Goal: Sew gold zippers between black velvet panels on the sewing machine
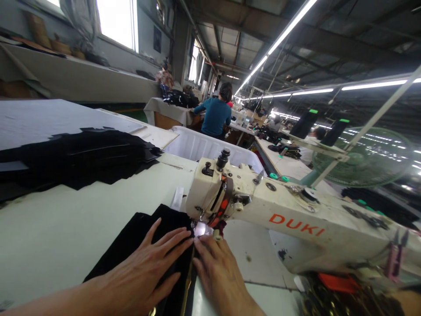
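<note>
My left hand (144, 267) lies flat, fingers spread, on a piece of black fabric (138, 237) on the sewing table (66, 228). My right hand (217, 267) rests beside it with fingers stretched toward the lit needle area (201, 229) of a white DUKI sewing machine (283, 219). Both hands press the fabric just in front of the presser foot. A thin gold-coloured strip (188, 285) runs along the fabric between my hands.
A stack of black cut pieces (82, 158) lies at the left of the table. A white bin (204, 147) stands behind the machine. A person in a teal top (215, 115) sits farther back. A green fan (365, 158) stands at the right, small snips (396, 254) hang there.
</note>
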The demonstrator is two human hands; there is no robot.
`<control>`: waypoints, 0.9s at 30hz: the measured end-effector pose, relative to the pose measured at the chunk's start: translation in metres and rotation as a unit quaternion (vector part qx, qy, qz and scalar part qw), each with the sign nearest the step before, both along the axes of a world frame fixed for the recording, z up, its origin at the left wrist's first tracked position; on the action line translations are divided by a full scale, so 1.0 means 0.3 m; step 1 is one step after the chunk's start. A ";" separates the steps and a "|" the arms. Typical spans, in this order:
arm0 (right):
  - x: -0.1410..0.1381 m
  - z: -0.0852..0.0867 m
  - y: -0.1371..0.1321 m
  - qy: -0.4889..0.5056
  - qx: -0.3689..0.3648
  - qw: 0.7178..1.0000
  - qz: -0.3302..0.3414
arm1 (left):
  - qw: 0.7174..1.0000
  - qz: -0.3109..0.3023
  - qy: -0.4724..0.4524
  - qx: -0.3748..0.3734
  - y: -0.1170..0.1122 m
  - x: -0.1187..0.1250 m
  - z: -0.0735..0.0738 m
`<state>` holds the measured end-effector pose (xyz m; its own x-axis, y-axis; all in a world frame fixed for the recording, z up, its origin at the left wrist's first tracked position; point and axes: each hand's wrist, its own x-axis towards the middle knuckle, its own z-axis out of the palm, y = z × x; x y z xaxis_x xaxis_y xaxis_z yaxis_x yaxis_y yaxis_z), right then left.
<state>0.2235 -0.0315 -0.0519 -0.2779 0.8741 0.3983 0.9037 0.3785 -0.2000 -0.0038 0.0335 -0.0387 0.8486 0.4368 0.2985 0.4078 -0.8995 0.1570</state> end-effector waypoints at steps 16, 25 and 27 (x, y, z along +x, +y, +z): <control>-0.005 -0.016 0.049 -0.038 0.017 0.999 -0.019 | 1.000 0.012 0.005 -0.018 0.063 0.012 -0.042; -0.003 -0.058 0.050 -0.022 0.024 0.999 -0.025 | 0.999 0.009 -0.031 0.017 0.044 0.024 -0.042; -0.005 -0.061 0.053 -0.017 0.023 0.999 -0.023 | 0.999 0.007 -0.040 0.017 0.048 0.024 -0.042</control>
